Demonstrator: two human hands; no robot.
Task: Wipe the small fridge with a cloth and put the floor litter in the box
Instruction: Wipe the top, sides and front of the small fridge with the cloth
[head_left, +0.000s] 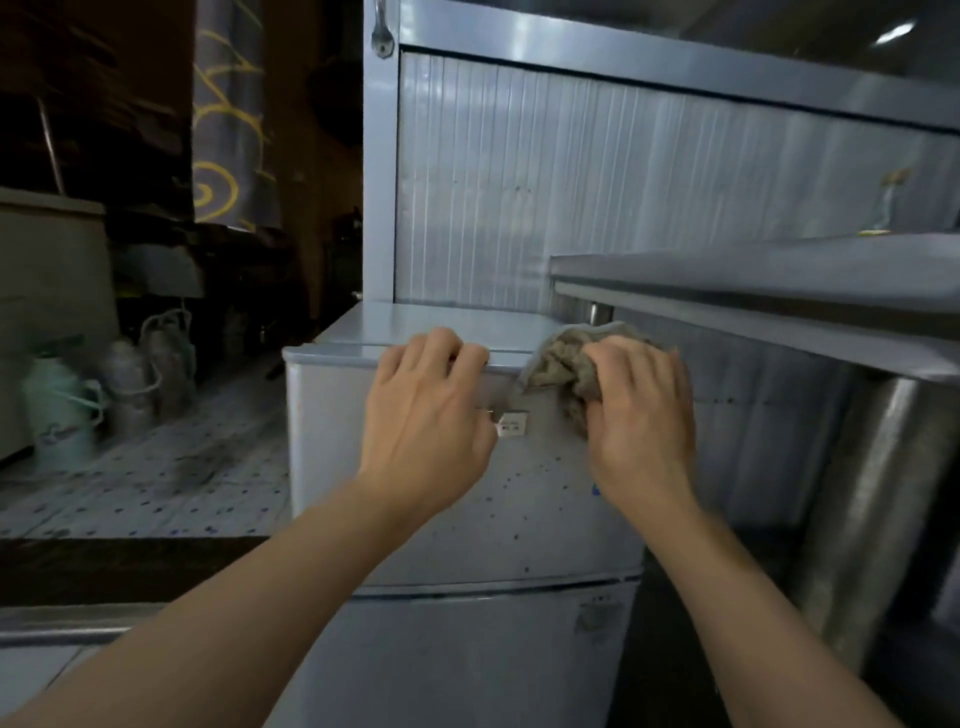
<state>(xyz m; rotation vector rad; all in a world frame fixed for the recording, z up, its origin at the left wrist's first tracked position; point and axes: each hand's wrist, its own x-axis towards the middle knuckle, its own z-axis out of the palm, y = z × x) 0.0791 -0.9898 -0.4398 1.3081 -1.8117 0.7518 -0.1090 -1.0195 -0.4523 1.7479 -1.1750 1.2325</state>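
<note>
A small white two-door fridge (467, 530) stands in front of me, its upper door speckled with dark spots. My left hand (426, 410) rests on the front top edge of the fridge, its fingers curled over the edge. My right hand (641, 415) grips a crumpled beige-grey cloth (558, 364) and presses it against the upper right corner of the door. No floor litter or box is visible.
A steel table (779, 291) with a thick round leg (862, 519) stands close on the fridge's right. Behind is a ribbed metal wall (519, 182). To the left, thermos flasks (62, 405) and jugs sit on a dotted mat.
</note>
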